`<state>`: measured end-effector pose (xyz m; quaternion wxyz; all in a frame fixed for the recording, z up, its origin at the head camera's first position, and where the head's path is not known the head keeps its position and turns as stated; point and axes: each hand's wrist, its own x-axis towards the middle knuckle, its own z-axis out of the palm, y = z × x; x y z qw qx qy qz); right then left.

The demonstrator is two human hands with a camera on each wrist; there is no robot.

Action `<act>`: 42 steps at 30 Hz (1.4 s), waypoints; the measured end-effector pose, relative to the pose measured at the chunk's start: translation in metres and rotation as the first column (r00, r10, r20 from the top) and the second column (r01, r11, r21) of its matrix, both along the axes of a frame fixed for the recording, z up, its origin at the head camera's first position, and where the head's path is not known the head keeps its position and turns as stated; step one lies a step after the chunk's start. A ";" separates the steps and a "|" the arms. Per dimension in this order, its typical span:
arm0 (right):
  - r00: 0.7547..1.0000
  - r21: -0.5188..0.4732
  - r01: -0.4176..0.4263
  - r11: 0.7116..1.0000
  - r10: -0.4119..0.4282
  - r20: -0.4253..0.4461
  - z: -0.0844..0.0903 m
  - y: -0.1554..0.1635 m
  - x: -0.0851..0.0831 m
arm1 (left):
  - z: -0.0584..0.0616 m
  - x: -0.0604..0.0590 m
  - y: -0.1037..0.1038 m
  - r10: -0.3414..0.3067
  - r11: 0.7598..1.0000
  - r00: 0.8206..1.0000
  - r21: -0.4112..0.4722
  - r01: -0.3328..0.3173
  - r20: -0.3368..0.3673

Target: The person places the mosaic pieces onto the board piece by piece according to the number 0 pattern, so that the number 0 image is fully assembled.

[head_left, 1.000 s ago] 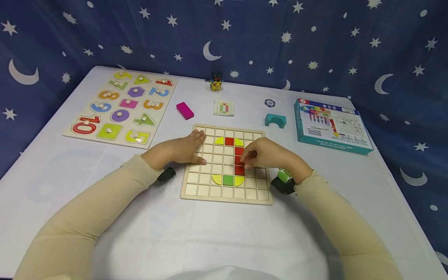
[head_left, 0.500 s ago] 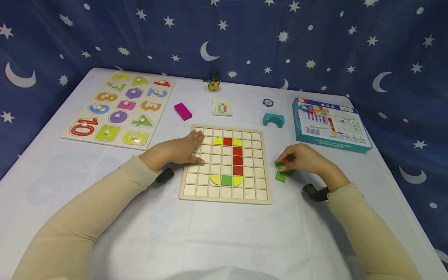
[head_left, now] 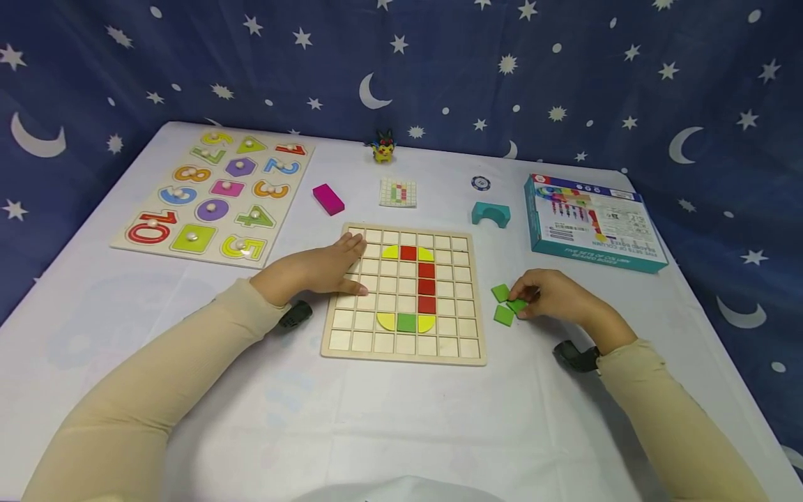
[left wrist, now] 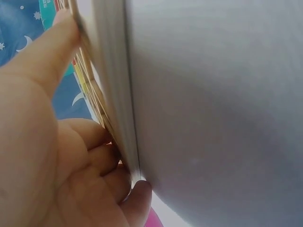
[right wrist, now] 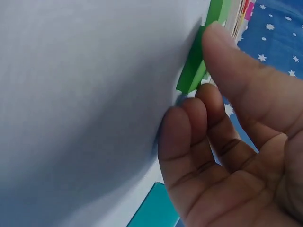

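Green tiles [head_left: 504, 304] lie on the cloth at three o'clock of the grid board [head_left: 351, 341], where the right hand [head_left: 555, 296] pinches one; a teal arch [head_left: 491, 214] and box [head_left: 590, 224] sit toward one o'clock. Flat, with straight fingers, the left hand [head_left: 320, 268] presses the board's nine-o'clock edge. Its cells hold red, yellow and green pieces [head_left: 418, 286].

The wooden grid board [head_left: 404, 293] was pale wood, with a red column [head_left: 426, 287] and red square, yellow rounded pieces [head_left: 389, 321], and one green square [head_left: 406, 323]. Right of the board lay bright green tiles [head_left: 503, 315]. Beyond the board sat a magenta block [head_left: 329, 199] and a teal arch [head_left: 491, 214]. The backdrop [head_left: 439, 70] was dark blue with white stars and moons.
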<state>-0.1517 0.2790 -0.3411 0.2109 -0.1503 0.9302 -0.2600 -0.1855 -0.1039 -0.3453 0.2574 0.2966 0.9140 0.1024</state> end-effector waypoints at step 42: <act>0.986 -0.130 -0.168 0.977 0.169 -0.008 0.019 -0.103 -0.041 | 0.001 0.001 0.000 0.003 1.000 1.000 0.006 -0.003 0.003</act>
